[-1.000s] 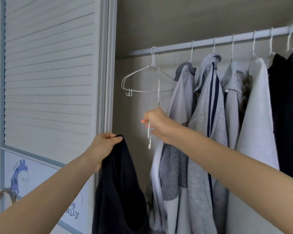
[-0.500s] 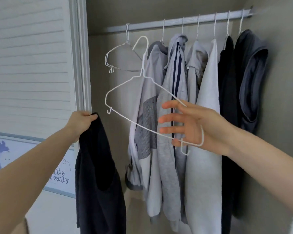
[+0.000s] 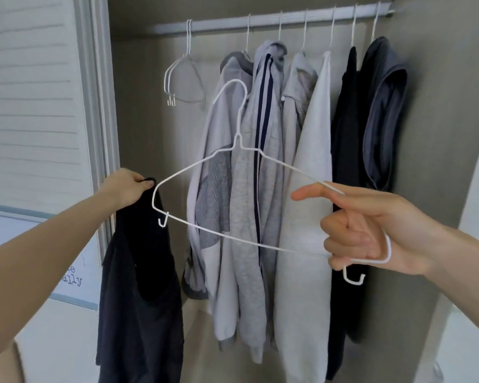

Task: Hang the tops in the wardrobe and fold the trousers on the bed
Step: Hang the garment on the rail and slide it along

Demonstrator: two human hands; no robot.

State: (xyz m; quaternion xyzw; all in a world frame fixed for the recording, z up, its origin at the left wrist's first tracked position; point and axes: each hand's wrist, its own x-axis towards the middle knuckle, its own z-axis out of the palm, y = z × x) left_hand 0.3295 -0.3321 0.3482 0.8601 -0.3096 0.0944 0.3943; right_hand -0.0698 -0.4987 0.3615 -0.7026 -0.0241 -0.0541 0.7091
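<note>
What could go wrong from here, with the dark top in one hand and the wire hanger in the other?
1. The left hand pinches the dark top only at its upper edge, so it may slip while being threaded.
2. The right hand grips the white hanger at one end; its small end hooks could snag the fabric or the hanging grey tops.

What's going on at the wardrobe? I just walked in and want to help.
A person is hanging up tops. The left hand grips a dark top by its shoulder; the right hand holds a white wire hanger off the rail. The top is not yet on it.
</note>
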